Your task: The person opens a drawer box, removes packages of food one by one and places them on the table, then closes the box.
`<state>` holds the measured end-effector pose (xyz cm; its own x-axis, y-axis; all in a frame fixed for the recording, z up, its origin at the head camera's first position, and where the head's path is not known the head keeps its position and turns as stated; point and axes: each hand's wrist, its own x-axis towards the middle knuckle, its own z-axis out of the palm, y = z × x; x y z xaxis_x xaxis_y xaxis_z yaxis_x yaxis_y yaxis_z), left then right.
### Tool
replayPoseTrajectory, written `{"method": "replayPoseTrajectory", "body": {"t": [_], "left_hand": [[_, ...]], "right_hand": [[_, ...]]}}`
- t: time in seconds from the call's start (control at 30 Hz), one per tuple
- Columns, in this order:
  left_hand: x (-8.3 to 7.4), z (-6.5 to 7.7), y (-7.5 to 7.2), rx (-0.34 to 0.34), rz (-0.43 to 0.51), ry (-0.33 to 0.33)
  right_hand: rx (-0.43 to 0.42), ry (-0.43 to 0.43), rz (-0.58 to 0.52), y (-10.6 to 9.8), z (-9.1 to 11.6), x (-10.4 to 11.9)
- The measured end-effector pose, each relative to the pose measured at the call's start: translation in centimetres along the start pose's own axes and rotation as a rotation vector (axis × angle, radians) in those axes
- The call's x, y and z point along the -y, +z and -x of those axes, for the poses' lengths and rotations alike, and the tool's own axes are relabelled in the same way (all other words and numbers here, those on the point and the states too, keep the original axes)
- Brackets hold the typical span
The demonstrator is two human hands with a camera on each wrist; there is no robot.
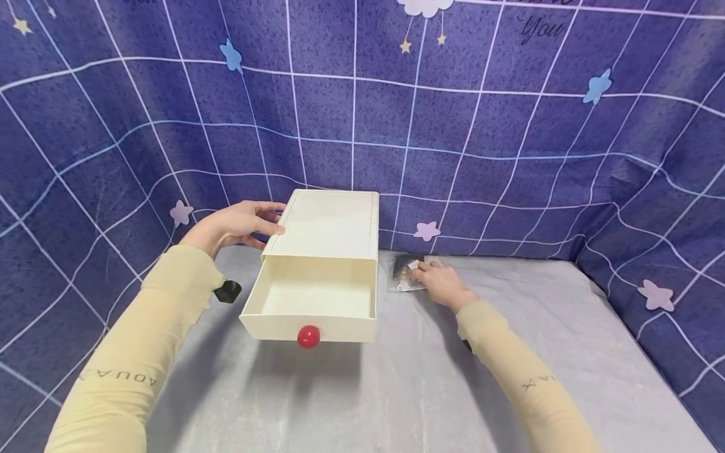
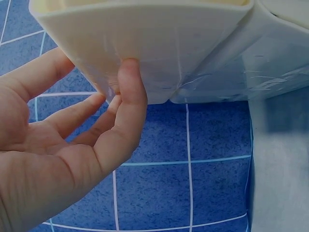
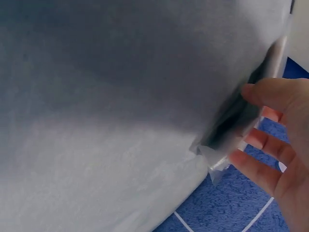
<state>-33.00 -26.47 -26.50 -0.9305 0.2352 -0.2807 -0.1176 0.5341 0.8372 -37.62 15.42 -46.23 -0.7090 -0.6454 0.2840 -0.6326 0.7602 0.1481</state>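
Cream drawer unit (image 1: pixel 325 233) stands on the grey-covered counter (image 1: pixel 430 390), close to the blue gridded backdrop cloth (image 1: pixel 481 126); all positions below are given relative to this unit.

Left hand (image 1: pixel 235 225): placed against the unit's rear left side. The left wrist view shows the thumb and fingers (image 2: pixel 126 92) spread and pressed on the casing wall, not wrapped round it. Grip is released and flat. Judged purpose: to brace the casing so it does not slide.

Drawer (image 1: pixel 314 302): pulled out toward the person, its interior showing nothing inside, with a red knob (image 1: pixel 308 336) at the middle of its front panel. No hand touches the knob.

Right hand (image 1: pixel 443 283): on the counter just to the right of the unit, resting on a small clear packet with dark contents (image 1: pixel 406 272). The right wrist view shows the fingertips (image 3: pixel 251 91) touching the packet's edge, fingers fairly straight; a closed pinch is not evident. The packet lies flat, near the unit's right wall but apart from it.

Pale long sleeves cover both forearms.
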Motion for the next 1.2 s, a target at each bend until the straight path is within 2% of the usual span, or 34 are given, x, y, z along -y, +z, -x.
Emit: {"method": "replayPoseTrajectory", "body": {"t": [0.17,0.6,0.77,0.87,1.2], "left_hand": [[0.0,0.0,0.0,0.004,0.001,0.004],[0.1,0.1,-0.2,-0.007,0.012,0.011],[0.2,0.0,-0.2,-0.003,0.016,0.006],[0.3,-0.1,-0.2,-0.004,0.016,0.004],[0.0,0.1,-0.1,0.018,0.012,0.002]], "right_hand": [[0.019,0.004,-0.027,-0.6,0.4,0.1],[0.2,0.112,-0.16,-3.9,0.1,1.1],[0.136,0.127,-0.226,-4.8,0.2,1.2],[0.091,0.128,-0.221,-5.4,0.2,1.2],[0.022,0.122,-0.197,-8.0,0.2,1.6]]}}
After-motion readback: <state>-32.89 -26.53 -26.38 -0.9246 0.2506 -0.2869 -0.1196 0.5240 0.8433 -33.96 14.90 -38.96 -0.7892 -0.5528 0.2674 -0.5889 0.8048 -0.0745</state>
